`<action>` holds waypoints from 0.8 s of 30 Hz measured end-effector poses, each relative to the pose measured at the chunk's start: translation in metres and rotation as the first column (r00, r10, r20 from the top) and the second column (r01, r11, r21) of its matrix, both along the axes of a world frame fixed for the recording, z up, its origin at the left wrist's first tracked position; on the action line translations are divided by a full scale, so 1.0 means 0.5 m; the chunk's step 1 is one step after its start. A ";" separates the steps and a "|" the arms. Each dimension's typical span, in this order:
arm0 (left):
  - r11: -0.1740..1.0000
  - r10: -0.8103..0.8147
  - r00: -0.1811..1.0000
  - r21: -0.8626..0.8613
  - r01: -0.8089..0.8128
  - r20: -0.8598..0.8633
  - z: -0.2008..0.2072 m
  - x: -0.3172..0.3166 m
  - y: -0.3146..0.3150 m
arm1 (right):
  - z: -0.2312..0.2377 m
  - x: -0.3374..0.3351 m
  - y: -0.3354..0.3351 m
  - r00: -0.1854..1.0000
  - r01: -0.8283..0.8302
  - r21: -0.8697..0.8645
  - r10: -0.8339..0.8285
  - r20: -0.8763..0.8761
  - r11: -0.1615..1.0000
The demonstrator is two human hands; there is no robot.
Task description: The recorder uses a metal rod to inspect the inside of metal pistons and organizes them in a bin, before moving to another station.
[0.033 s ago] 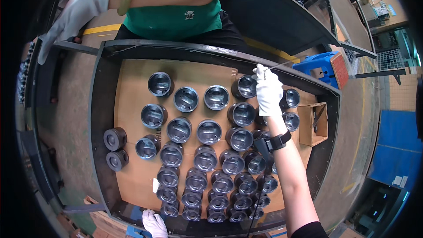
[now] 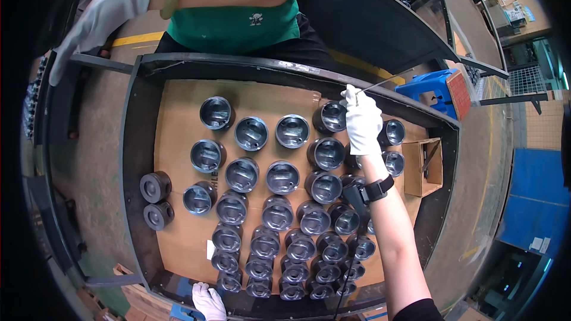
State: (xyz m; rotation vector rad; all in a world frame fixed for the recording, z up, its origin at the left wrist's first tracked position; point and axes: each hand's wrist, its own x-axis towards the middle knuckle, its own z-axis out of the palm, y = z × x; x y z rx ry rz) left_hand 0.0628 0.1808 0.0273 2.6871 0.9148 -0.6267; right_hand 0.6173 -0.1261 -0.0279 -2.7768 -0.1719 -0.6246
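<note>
Rod [image 2: 386, 80] in right fingers [image 2: 350, 93], far end jutting rightward; pistons [image 2: 332, 117] nearby

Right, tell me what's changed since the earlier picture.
The far end of the thin rod in the right hand has swung slightly up and to the right in the picture. The co-worker's gloved hand has edged slightly right at the wrist. No new grasp or release shows. The pistons, the bin and the left hand look unchanged.
</note>
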 end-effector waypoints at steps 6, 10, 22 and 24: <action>0.999 -0.017 0.999 0.034 0.016 0.045 -0.012 -0.023 -0.003 | -0.034 -0.003 -0.008 0.997 -0.078 -0.095 0.079 0.015 0.992; 1.000 -0.023 0.996 0.006 0.022 0.081 -0.013 -0.014 -0.002 | -0.059 -0.005 -0.010 0.976 -0.157 -0.120 0.172 0.130 0.980; 0.991 -0.120 0.963 0.090 0.101 0.242 -0.091 -0.104 0.019 | 0.040 -0.140 0.069 0.931 -0.365 0.182 0.361 0.058 0.913; 0.991 -0.123 0.959 0.090 0.103 0.254 -0.094 -0.099 0.016 | 0.012 -0.139 0.069 0.929 -0.366 0.187 0.371 0.012 0.912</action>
